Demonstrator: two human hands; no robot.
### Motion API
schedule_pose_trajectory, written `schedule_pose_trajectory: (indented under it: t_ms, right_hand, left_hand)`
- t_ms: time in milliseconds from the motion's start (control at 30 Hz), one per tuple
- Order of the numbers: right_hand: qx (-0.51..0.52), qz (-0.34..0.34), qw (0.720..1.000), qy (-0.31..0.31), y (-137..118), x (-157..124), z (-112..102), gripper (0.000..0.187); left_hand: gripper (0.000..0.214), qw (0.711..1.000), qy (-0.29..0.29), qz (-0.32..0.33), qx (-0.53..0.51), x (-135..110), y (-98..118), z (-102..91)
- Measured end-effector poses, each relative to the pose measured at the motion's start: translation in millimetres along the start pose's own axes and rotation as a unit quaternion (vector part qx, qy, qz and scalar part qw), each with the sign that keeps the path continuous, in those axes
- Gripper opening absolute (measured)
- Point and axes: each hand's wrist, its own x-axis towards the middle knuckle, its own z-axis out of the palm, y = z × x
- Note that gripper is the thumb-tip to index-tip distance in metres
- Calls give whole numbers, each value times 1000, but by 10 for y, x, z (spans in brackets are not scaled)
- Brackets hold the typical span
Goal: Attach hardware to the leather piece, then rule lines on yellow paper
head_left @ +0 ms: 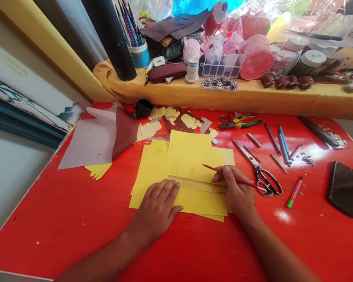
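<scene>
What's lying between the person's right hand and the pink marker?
The head view shows black-handled scissors between the right hand and the pink marker.

You're in a small craft workshop, set up for leather and paper work. Your red table holds working tools: combination pliers, large scissors and sheets of yellow paper. Along its far side runs a shelf draped in yellow cloth, crowded with dark leather pieces, a cup of pens and brushes, a thread spool and a plastic compartment box.
</scene>
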Motion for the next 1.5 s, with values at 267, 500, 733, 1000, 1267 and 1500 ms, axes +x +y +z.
schedule_pose_trajectory:
  t_ms: [267,500,733,1000,1267,1500]
  right_hand:
    - [-4,-17,1000,17,-27,-13,1,41]
    - [-2,-31,999,45,-56,-57,-24,39]
    - [8,-40,999,34,-56,-60,-24,39]
    - [-5,-38,999,17,-56,-42,-8,43]
    - [-10,-34,999,11,-46,-40,-9,43]
    - [-16,-34,999,9,-43,-37,-7,44]
  left_hand:
    - [47,1000,-14,1,-5,5,12,-12]
    - [46,1000,-16,8,3,4,7,2]
    - [48,999,-34,1,-6,-12,7,10]
    - [49,999,-41,2,-9,-7,1,14]
    - [49,999,-39,-1,-14,-10,2,13]
    - [49,999,-33,5,-18,-6,2,7]
